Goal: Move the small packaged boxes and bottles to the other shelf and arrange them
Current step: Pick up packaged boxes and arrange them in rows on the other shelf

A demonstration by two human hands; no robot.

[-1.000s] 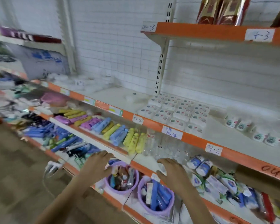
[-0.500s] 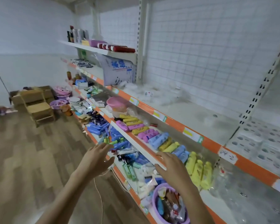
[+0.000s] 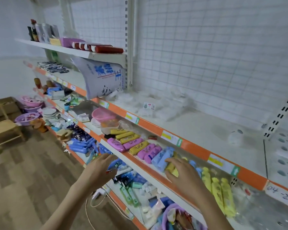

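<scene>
A row of small soft packs in yellow, pink and blue [image 3: 136,145] lies along the middle shelf [image 3: 140,165]. My right hand [image 3: 181,173] hovers over that row with fingers spread, its fingertips at a blue pack [image 3: 163,156] and a yellow pack [image 3: 170,166]; it holds nothing. My left hand [image 3: 100,168] is open in the air before the shelf edge, above blue tubes [image 3: 83,145] on the lower shelf. White boxes [image 3: 284,155] show at the far right of the upper shelf. A small white bottle [image 3: 235,136] lies on its side there.
The upper shelf [image 3: 189,128] bears crumpled clear plastic [image 3: 150,105] and a large white sack [image 3: 103,78]. A purple basket [image 3: 171,216] of items stands at the bottom. Pink basins [image 3: 30,102], wooden stools [image 3: 5,130] and a white cable [image 3: 93,201] occupy the floor at left.
My view has swung left along the shelves, away from the white boxes. Both hands moved up from the purple baskets to the middle shelf; my right hand now reaches over the coloured packs.
</scene>
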